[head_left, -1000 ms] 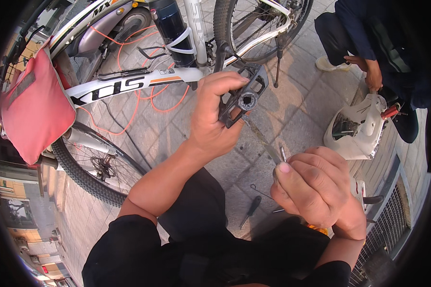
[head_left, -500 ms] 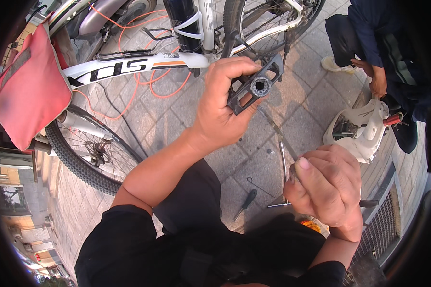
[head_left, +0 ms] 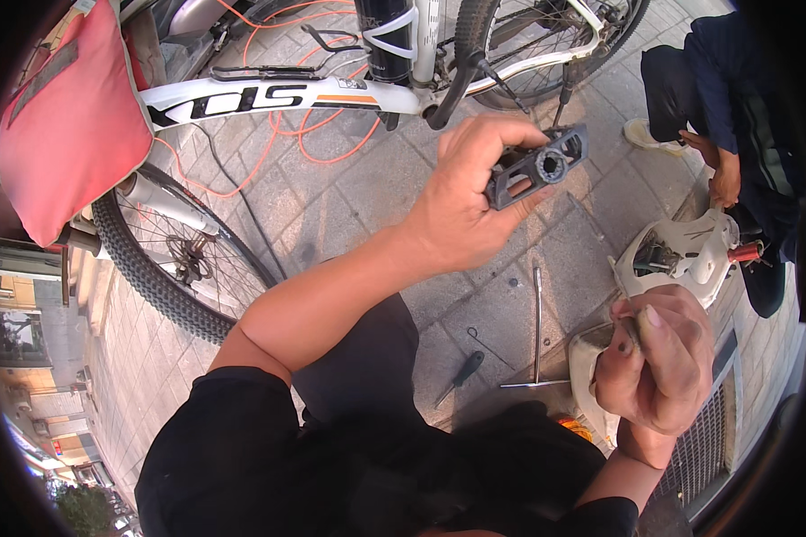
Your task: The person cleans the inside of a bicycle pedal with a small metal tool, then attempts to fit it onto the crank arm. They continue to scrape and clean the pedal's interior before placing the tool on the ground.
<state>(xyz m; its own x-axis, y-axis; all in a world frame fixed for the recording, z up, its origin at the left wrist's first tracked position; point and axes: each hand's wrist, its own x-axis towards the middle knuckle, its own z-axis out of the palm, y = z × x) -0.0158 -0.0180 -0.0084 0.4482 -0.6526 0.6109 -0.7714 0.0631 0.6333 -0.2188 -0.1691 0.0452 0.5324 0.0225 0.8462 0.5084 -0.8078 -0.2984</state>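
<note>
A black bicycle pedal [head_left: 551, 165] is gripped in my left hand [head_left: 461, 210], fingers wrapped round its cage and thumb beneath. The open, round end of its axle hole faces up toward me. Lower right, my right hand [head_left: 658, 362] is closed in a pinch on a thin greyish tool [head_left: 633, 329]. Its end shows between thumb and forefinger; the rest of its shaft blends into the paving, so its kind is unclear. My two hands are apart. Beyond the pedal is the bicycle's bare crank arm [head_left: 452, 98].
A white bicycle frame [head_left: 269, 98] lies across the far side, with a red cloth bag [head_left: 72, 125] at left. On the paving are a screwdriver [head_left: 461, 378], a long metal T-handle [head_left: 537, 331] and an orange hose [head_left: 331, 157]. A co-worker's hand [head_left: 725, 183] is beside a white plastic shell [head_left: 667, 255].
Both my hands have shifted to the right, the left one with the pedal. The right hand has turned, and the tool's shaft, earlier plain beside the pedal, is now hard to see.
</note>
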